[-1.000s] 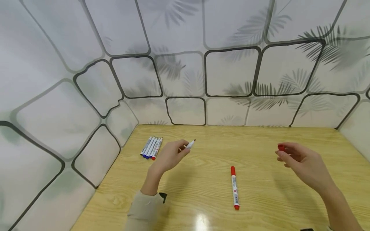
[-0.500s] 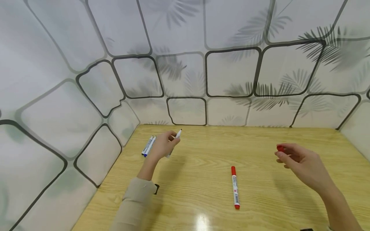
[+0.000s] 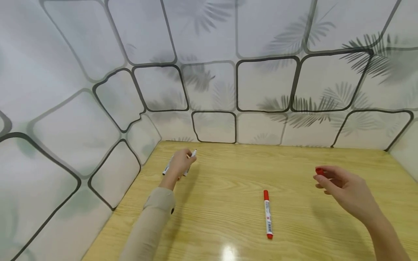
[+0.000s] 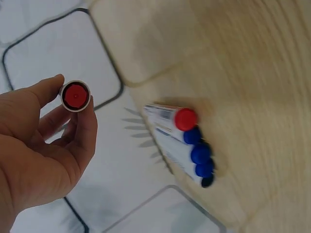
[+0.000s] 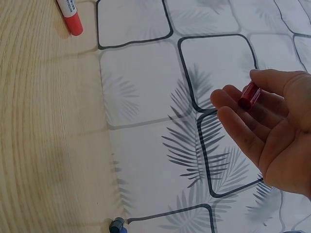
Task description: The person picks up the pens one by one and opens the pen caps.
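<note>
My left hand (image 3: 179,163) pinches an uncapped white marker (image 3: 193,153), its tip slanting up and away. In the left wrist view its red-centred rear end (image 4: 76,96) points at the camera, held between thumb and fingers. Beside that hand lies a row of several white markers (image 4: 177,141) with red, blue and black ends; from the head, the hand mostly covers them. My right hand (image 3: 347,190), raised at the right, pinches a hollow red marker cap (image 5: 250,95) between thumb and fingers. A capped red marker (image 3: 268,214) lies on the table between the hands.
The wood-grain table (image 3: 222,203) meets a pale patterned curtain or wall covering (image 3: 261,83) along its back and left edges. In the right wrist view, a dark marker end (image 5: 116,225) shows at the bottom.
My left hand has moved left and away with the uncapped marker, over towards the row of markers. My right hand stays nearly where it was, still holding the cap; the head view shifts slightly.
</note>
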`<action>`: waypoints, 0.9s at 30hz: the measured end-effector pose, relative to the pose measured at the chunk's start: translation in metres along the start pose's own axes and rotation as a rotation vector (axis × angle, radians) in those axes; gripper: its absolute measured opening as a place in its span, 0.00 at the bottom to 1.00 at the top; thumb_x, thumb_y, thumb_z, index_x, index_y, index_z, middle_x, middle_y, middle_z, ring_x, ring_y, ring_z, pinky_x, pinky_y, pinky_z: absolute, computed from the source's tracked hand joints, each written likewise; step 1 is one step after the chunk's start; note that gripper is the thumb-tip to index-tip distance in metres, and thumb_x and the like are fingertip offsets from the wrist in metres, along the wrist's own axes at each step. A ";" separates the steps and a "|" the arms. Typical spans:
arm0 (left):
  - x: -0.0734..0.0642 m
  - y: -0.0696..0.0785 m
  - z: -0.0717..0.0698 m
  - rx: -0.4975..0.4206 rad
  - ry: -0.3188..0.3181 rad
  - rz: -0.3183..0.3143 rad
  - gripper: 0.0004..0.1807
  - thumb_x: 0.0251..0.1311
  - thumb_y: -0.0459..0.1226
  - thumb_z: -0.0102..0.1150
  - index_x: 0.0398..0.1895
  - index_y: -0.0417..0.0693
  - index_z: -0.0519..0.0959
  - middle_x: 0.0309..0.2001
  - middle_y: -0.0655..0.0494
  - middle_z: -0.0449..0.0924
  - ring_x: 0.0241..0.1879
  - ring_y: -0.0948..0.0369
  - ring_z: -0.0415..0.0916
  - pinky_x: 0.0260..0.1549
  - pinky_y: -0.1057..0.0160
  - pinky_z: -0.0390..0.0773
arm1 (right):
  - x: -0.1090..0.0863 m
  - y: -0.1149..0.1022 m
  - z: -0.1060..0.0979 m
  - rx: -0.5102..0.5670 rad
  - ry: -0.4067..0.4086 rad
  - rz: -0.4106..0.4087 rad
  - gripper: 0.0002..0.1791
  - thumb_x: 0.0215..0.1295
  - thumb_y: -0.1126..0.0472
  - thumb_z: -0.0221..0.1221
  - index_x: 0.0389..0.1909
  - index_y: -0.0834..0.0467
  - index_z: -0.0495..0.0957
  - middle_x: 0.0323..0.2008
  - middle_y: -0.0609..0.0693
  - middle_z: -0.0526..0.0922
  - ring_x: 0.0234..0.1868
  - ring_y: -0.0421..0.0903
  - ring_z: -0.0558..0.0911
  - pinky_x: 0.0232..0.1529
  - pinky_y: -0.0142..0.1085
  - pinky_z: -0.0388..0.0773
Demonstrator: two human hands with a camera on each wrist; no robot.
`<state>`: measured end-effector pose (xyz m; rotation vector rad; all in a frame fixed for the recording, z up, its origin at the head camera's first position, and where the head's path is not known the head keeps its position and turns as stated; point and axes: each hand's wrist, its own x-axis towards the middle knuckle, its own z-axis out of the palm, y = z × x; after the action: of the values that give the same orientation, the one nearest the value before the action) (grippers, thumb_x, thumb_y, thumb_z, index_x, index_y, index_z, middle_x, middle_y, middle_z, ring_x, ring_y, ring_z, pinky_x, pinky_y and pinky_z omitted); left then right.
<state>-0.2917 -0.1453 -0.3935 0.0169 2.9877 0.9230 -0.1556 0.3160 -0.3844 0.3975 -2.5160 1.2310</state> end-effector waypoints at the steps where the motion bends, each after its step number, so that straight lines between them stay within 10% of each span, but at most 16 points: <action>1: 0.003 -0.004 0.002 0.016 -0.003 -0.004 0.18 0.71 0.42 0.55 0.54 0.37 0.77 0.42 0.42 0.82 0.20 0.59 0.75 0.15 0.65 0.74 | 0.000 0.000 0.000 -0.001 0.001 -0.002 0.16 0.70 0.63 0.60 0.55 0.66 0.77 0.36 0.29 0.83 0.32 0.32 0.85 0.30 0.29 0.82; 16: 0.030 -0.041 0.031 0.324 0.097 0.057 0.09 0.62 0.35 0.63 0.27 0.40 0.77 0.26 0.48 0.78 0.25 0.54 0.72 0.26 0.54 0.74 | -0.001 0.002 0.000 0.000 -0.004 0.006 0.16 0.70 0.65 0.60 0.55 0.66 0.77 0.37 0.29 0.83 0.32 0.32 0.85 0.30 0.29 0.81; 27: 0.038 -0.044 0.032 0.371 0.100 0.040 0.13 0.60 0.40 0.68 0.31 0.39 0.78 0.32 0.43 0.81 0.32 0.49 0.79 0.32 0.49 0.78 | 0.000 0.003 -0.006 -0.016 -0.009 0.023 0.18 0.70 0.66 0.59 0.59 0.66 0.75 0.37 0.27 0.82 0.33 0.32 0.84 0.30 0.29 0.81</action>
<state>-0.3293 -0.1626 -0.4453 0.0350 3.2149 0.3691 -0.1559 0.3224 -0.3837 0.3726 -2.5430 1.2189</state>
